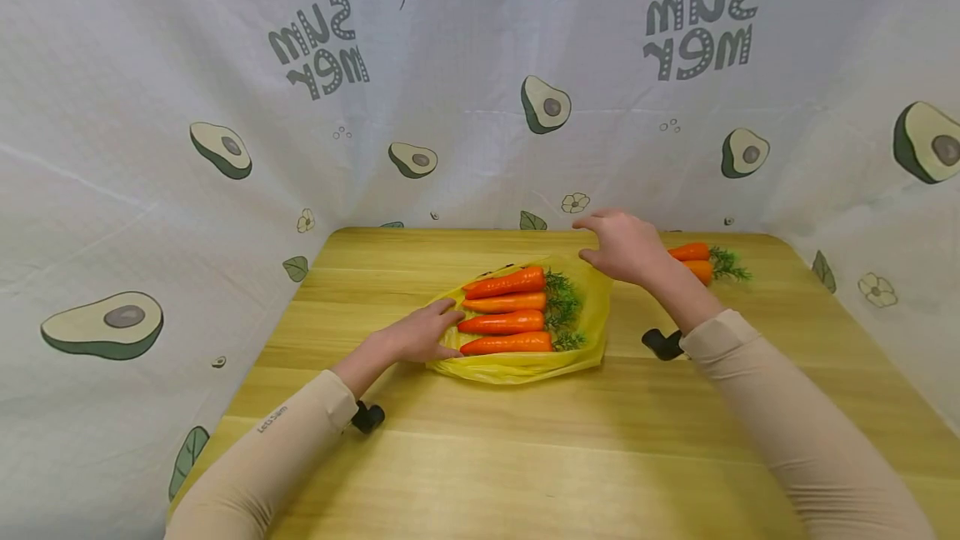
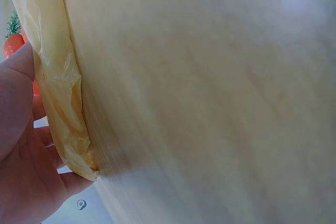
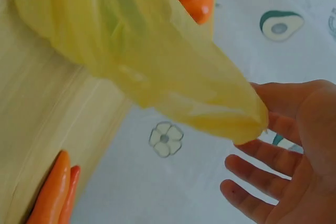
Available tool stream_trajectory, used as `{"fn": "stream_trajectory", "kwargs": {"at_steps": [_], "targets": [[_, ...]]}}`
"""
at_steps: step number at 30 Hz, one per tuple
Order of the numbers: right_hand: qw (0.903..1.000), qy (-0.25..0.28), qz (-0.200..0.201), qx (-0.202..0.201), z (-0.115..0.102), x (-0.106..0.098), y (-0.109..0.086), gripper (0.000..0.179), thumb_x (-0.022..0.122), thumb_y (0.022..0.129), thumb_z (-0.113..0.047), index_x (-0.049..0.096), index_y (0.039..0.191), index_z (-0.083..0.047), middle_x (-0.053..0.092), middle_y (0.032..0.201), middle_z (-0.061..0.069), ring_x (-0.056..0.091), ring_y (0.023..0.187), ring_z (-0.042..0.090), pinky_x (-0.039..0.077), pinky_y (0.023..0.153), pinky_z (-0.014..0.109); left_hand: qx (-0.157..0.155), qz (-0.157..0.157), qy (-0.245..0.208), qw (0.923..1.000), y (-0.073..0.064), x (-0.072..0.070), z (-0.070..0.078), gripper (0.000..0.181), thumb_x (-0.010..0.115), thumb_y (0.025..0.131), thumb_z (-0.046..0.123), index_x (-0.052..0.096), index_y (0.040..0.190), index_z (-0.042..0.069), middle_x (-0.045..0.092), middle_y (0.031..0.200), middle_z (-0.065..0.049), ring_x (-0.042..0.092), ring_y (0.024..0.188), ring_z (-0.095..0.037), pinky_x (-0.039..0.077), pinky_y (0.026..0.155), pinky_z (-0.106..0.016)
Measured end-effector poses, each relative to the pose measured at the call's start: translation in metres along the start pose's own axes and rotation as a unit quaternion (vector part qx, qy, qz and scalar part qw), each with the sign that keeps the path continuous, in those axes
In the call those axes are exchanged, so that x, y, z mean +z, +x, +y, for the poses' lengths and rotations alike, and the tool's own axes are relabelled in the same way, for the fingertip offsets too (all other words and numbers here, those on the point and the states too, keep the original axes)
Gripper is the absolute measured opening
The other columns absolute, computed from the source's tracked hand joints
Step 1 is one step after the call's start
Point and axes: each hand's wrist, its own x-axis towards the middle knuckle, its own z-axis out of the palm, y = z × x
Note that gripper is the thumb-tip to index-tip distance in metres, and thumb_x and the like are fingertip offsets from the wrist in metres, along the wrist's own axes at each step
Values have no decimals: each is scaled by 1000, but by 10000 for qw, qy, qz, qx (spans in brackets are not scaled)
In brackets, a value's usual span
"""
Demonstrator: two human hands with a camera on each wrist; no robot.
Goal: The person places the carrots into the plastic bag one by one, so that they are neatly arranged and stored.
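Observation:
Several orange carrots (image 1: 502, 322) with green leafy tops lie side by side on a yellow plastic bag (image 1: 517, 367), whose sides rise loosely around them. My left hand (image 1: 422, 335) is at the bag's left end, its spread fingers touching the edge near the carrot tips. In the left wrist view, part of that hand (image 2: 26, 140) is hidden behind the bag's folded edge (image 2: 60, 77). My right hand (image 1: 626, 247) is over the bag's far right corner, thumb and forefinger apart. The right wrist view shows its extended fingers (image 3: 257, 178) beside the bag's corner, some tips partly covered.
Two more carrots (image 1: 699, 262) lie on the wooden table (image 1: 480, 465) beyond my right wrist. A white cloth with avocado prints (image 1: 480, 98) hangs behind the table and along its sides. Black wrist devices (image 1: 367, 417) sit under both forearms.

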Motion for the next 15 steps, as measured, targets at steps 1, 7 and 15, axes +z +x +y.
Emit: {"fn": "stream_trajectory", "kwargs": {"at_steps": [1,7,15], "targets": [[10000,9,-20,42,5,0,-1,50,73,91,-27,62,137,-13,57,143,19,57,123,44,55,83,59,0,2,-8,10000,0,0,0,75,66,95,49,41,154,10,27,164,-20,36,146,-38,35,118,-49],[9992,305,-65,231,29,-1,-7,50,67,97,-34,60,140,-10,54,144,22,52,129,46,48,96,63,-1,3,-51,10000,0,-1,0,76,67,95,49,40,154,10,27,164,-20,36,147,-38,34,119,-50],[9959,697,-220,539,61,2,-13,49,60,100,-35,57,141,-7,55,142,25,53,126,47,46,98,64,-35,-23,-31,10000,0,1,-1,76,66,95,49,40,155,11,26,164,-19,35,147,-38,33,119,-49]]}}
